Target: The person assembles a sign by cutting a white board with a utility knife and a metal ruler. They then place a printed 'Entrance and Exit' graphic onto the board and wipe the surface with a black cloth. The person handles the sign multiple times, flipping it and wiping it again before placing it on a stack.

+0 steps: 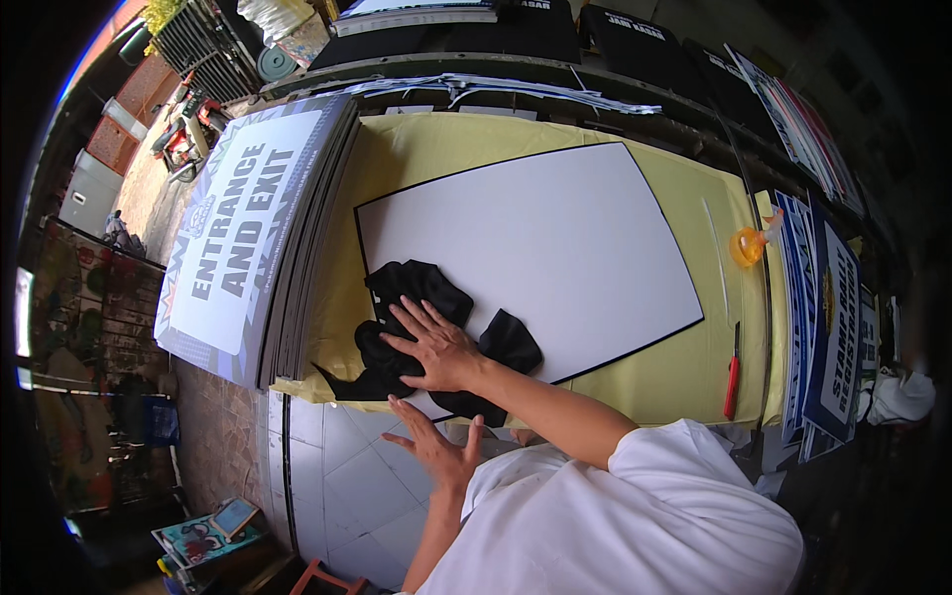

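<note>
A white board [535,238] with a thin black edge lies aslant on the yellow-covered table. Bunched on its near left corner is a black cloth [421,288], which partly hangs over the table's front edge. My right hand [436,347] rests flat on this cloth, fingers spread, pressing it to the board. Closer to me, my left hand [436,446] is open at the board's near edge, fingers apart with nothing in them. Its fingertips come close to the cloth; whether they touch it I cannot tell.
To the left rises a tall stack of printed boards [243,218]. A red-handled cutter [733,382] and an orange spray bottle [749,245] are on the right, beside more upright printed boards [833,327]. White strips [506,89] lie along the far edge.
</note>
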Demonstrator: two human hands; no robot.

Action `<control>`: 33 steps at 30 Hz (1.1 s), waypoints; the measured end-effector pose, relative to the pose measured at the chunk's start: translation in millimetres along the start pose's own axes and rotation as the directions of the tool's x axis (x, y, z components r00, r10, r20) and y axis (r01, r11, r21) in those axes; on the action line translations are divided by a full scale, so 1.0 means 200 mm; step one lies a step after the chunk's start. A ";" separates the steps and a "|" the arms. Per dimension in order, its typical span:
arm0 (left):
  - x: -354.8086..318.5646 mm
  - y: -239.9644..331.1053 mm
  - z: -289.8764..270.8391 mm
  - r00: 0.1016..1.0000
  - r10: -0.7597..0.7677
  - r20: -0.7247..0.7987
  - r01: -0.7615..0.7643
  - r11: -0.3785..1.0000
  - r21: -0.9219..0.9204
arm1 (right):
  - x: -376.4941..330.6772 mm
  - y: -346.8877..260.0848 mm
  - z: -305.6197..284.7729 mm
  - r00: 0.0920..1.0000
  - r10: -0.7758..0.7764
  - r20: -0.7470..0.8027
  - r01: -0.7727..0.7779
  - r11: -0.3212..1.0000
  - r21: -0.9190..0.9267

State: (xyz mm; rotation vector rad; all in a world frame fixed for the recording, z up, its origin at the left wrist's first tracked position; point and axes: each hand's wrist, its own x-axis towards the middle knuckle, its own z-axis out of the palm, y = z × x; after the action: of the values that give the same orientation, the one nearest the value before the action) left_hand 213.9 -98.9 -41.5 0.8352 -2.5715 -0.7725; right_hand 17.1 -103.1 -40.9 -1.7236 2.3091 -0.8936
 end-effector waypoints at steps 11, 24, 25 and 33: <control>0.04 0.09 -0.11 0.901 -0.188 0.392 0.026 0.923 0.384 | -1.03 0.60 -0.73 0.761 0.458 -0.459 -0.613 0.740 -0.279; 0.23 0.29 0.04 0.958 0.132 0.256 -0.164 0.980 0.111 | -0.84 0.08 -0.43 0.802 0.521 -0.292 -0.436 0.845 0.310; 0.25 0.32 0.04 0.946 0.266 0.185 -0.285 0.955 0.082 | -0.82 0.07 -0.39 0.740 0.611 -0.282 -0.414 0.744 0.524; 0.36 0.72 -0.13 0.908 0.419 0.005 -0.146 0.328 -0.933 | -0.74 0.02 -0.93 0.567 0.811 -0.148 0.482 -0.181 0.857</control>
State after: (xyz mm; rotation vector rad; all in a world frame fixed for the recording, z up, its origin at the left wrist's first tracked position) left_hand 106.1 -55.6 74.7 -0.1268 -1.7842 -1.9915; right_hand -16.5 102.3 73.8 0.1067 0.7519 -2.6787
